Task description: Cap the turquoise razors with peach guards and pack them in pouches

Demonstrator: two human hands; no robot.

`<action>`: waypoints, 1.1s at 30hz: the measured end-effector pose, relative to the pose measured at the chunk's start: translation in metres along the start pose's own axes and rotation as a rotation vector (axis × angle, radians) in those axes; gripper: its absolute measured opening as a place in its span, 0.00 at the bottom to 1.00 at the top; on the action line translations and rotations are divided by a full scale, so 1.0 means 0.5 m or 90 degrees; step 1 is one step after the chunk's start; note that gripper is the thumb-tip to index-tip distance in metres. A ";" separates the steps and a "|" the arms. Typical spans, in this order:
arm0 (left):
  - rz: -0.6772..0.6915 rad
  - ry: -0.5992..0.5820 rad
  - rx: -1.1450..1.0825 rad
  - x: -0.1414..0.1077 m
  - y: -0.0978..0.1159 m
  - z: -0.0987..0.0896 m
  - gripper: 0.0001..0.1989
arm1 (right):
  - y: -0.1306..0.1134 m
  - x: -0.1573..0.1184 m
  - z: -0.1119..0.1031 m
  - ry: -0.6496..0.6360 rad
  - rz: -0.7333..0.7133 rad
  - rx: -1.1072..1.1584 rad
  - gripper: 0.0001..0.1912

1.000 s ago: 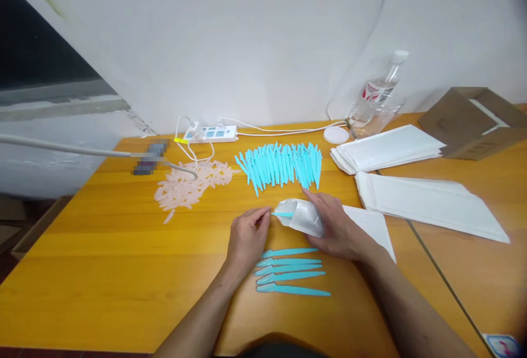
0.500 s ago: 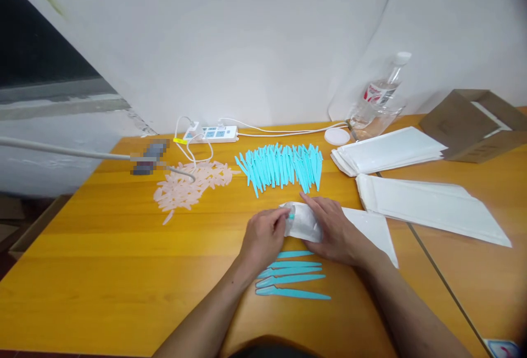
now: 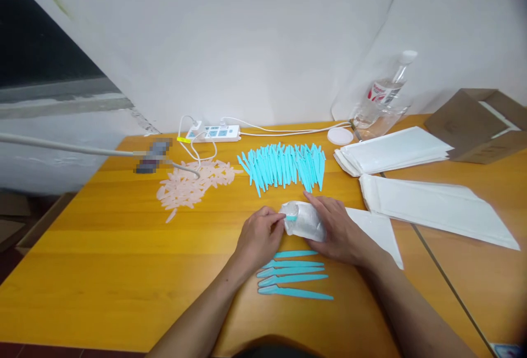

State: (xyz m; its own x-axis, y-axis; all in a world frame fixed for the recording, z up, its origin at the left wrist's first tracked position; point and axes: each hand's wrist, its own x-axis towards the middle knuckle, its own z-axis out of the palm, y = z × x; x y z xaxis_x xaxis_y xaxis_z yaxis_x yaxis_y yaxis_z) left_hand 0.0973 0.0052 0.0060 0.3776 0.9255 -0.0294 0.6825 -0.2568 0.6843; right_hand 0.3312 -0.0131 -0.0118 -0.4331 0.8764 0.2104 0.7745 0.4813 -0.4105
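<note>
At the far left, a grey cable [image 3: 61, 145] runs in over a pixelated object [image 3: 152, 157] on the wooden surface [image 3: 123, 281]. Next lies a loose heap of pale pink pieces [image 3: 189, 188], with a white power strip [image 3: 224, 133] behind it near the wall. The left hand [image 3: 257, 240] comes next, its fingers pinched narrow on the end of a blue piece [image 3: 291, 218] that reaches into the open mouth of a silvery-white pouch [image 3: 308, 223]. Behind the pouch is a dense blue pile [image 3: 284, 166]; nearer the person, five blue strips [image 3: 293, 279] lie roughly side by side. The right hand [image 3: 340, 231] holds the pouch, thumb and fingers curved around its right part. Farther right are a round white lid [image 3: 340, 136], a flat white sheet [image 3: 379, 233] partly behind the right hand, a clear bottle [image 3: 382, 91], two stacks of white envelopes [image 3: 436, 204] and an open cardboard box [image 3: 461, 127]
</note>
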 end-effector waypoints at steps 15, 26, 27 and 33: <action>0.112 -0.110 0.050 -0.002 0.020 0.021 0.14 | 0.003 -0.003 0.006 -0.010 0.012 -0.008 0.53; 0.100 -0.219 0.136 -0.029 0.009 -0.038 0.05 | 0.001 -0.001 -0.002 -0.012 0.020 -0.001 0.53; 0.115 -0.224 0.156 -0.027 0.013 -0.032 0.05 | 0.002 -0.001 -0.003 -0.009 0.022 0.005 0.53; 0.062 -0.189 -0.021 -0.035 -0.001 -0.099 0.06 | 0.014 -0.007 -0.008 0.019 0.029 0.039 0.51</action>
State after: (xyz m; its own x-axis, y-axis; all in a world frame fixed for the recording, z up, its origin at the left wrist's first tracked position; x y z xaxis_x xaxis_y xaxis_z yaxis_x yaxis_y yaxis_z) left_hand 0.0592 0.0027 0.0421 0.6101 0.7736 -0.1711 0.6156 -0.3268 0.7171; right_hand 0.3398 -0.0128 -0.0120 -0.3840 0.8976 0.2166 0.7628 0.4406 -0.4733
